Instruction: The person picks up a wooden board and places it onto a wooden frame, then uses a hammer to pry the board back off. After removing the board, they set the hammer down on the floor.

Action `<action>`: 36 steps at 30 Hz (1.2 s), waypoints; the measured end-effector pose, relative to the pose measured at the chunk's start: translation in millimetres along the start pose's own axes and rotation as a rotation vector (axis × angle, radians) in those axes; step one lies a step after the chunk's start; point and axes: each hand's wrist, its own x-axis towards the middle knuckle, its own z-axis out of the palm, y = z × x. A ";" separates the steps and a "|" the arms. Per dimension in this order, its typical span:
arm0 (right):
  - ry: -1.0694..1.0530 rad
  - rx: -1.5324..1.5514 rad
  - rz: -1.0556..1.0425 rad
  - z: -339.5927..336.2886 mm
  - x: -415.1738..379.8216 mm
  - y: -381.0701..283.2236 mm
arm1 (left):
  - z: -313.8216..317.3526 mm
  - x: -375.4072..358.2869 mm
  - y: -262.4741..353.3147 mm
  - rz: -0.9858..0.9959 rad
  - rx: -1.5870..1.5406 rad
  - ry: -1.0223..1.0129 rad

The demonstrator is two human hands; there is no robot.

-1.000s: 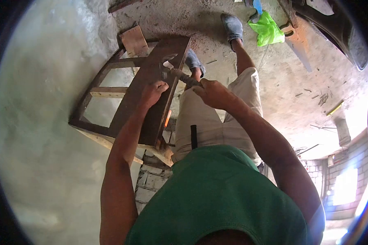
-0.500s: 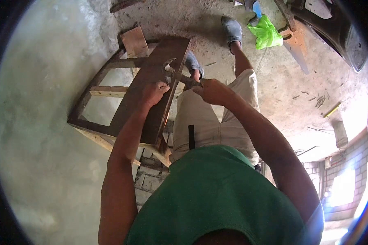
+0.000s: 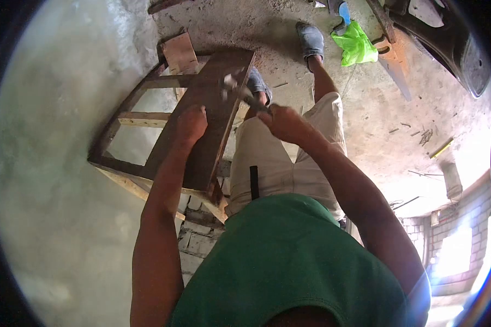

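Note:
My right hand [image 3: 285, 122] grips the handle of a claw hammer [image 3: 251, 100]. The hammer's head is blurred and hangs over the edge of a dark brown board [image 3: 215, 109]. This board lies along one side of a wooden frame [image 3: 126, 119] with open gaps and crosspieces. Closed in a fist, my left hand [image 3: 192, 124] rests on or just above the board, left of the hammer head. Whatever its fingers may hold is too small or hidden to make out.
A small plywood piece [image 3: 180, 53] sits at the frame's far end. On the concrete floor to the right lie a handsaw [image 3: 394, 71], a green plastic bag [image 3: 355, 46] and scattered nails or scraps [image 3: 426, 136]. A black plastic chair [image 3: 447, 43] stands at the upper right.
My left hand has drawn back along the board, left and toward me, away from the hammer head. The hammer has shifted slightly and its head is now blurred.

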 end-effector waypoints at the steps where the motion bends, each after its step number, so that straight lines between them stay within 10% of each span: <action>1: -0.134 0.029 0.089 -1.8 -3.4 -6.8 | -1.9 0.6 1.7 0.004 0.003 0.003; 7: 0.142 0.224 0.004 -41.5 16.8 -5.6 | 13.4 4.5 -8.5 -0.046 0.003 -0.021; 13: 0.361 -0.288 -0.431 -70.1 23.3 5.5 | -35.5 6.0 -13.3 -0.223 -0.778 0.031; 19: 0.108 -0.024 -0.059 -66.4 -0.3 -18.2 | -21.6 6.8 48.7 -0.192 -0.698 -0.307; 33: 0.114 -0.089 -0.125 60.8 28.2 50.6 | -19.8 -25.2 15.4 -0.012 -0.132 -0.066; 36: -0.199 -0.094 -0.076 -33.9 0.2 -34.0 | -3.6 -31.5 12.3 0.082 0.008 0.016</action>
